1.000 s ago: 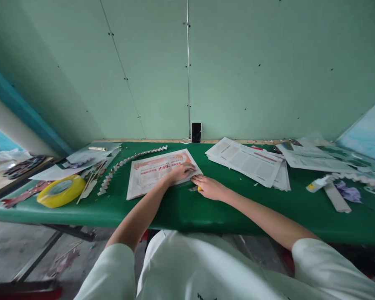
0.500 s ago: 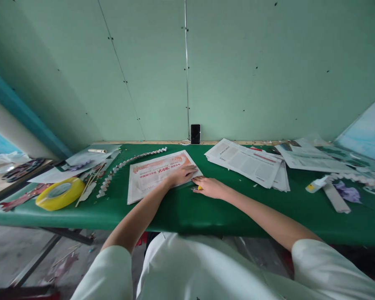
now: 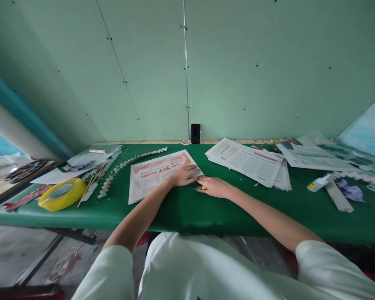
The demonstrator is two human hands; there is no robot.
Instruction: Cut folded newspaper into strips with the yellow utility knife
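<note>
A folded newspaper page (image 3: 146, 183) with red and orange print lies on the green tabletop (image 3: 175, 212). My left hand (image 3: 183, 175) rests flat on its right side with the fingers stretched to the right. Just beside it, my right hand (image 3: 215, 186) is closed on a utility knife (image 3: 203, 188). A bit of yellow handle and a grey tip stick out at the left of that hand; the rest is hidden under it. The fingers of my right hand lie at the paper's right edge, close to my left fingertips.
A phone (image 3: 195, 133) leans on the green wall. Stacked newspapers (image 3: 243, 162) lie to the right, with a glue bottle (image 3: 318, 183) and a purple crumpled piece (image 3: 350, 191) beyond. On the left are a yellow tape roll (image 3: 61, 194), thin sticks (image 3: 89, 187) and a folded paper chain (image 3: 112, 173).
My right hand has shifted slightly to the right with the utility knife. My left hand has slid a little to the right on the paper. The view has moved slightly.
</note>
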